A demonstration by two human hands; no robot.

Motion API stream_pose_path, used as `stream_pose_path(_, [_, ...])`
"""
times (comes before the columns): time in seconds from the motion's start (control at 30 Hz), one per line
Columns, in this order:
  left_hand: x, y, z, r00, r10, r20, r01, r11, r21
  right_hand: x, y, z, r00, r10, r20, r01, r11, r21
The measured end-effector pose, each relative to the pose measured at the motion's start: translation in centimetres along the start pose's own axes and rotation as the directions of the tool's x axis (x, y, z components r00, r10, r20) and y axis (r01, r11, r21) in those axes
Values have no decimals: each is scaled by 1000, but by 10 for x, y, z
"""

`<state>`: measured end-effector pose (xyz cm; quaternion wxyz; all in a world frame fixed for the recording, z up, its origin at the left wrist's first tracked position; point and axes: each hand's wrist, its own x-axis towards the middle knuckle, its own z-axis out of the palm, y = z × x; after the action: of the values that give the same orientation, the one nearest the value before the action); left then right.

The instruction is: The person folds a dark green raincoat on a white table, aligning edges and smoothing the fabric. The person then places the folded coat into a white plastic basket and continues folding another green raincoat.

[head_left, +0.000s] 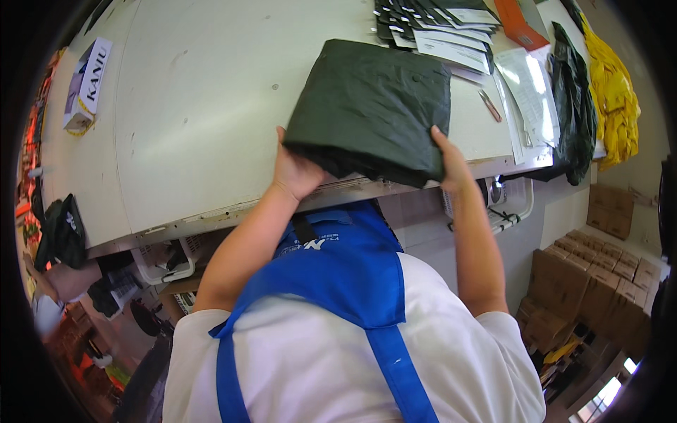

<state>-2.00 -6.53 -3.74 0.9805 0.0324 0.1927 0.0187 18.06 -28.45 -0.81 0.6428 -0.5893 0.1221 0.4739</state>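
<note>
A large package wrapped in dark green-black plastic [370, 106] is held at the front edge of the white table, tilted a little. My left hand [296, 169] grips its lower left corner, with the fingers hidden underneath. On the right side my right hand [451, 158] clasps the edge, its thumb lying on top. Just beyond the package is a stack of dark flat parcels with white labels [451, 46]. To the right of my right hand lie small snips [489, 106] beside papers in a clear sleeve [529, 92].
The white table [190, 120] spans the front. A white box [88, 84] with a yellow tape measure stands at left. An orange box [520, 25], black plastic bags [571, 106] and yellow bags [612, 99] are at right. Cardboard boxes [592, 289] are stacked on the right.
</note>
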Motion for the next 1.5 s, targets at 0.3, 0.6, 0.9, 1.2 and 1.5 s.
stream_pose_path(0.3, [14, 2, -37, 969, 184, -166, -151, 969, 193, 8, 54, 65, 989, -146, 8, 137, 943, 304])
stream_pose_path(0.6, [3, -34, 12, 962, 118, -247, -61, 972, 228, 17, 82, 81, 982, -188, 21, 184, 977, 104])
stream_pose_path(0.9, [-6, 0, -5, 864, 289, -413, -90, 894, 439, 31, -38, 12, 960, -238, -150, 183, 933, -311])
stream_pose_path(1.2, [-14, 11, -3, 868, 308, -389, -200, 935, 292, 40, -28, 35, 987, -86, 136, 98, 992, -79])
stream_pose_path(1.5, [-4, 12, -1, 887, 236, -397, -155, 962, 225, 47, 26, 22, 968, -119, 219, 57, 962, 268])
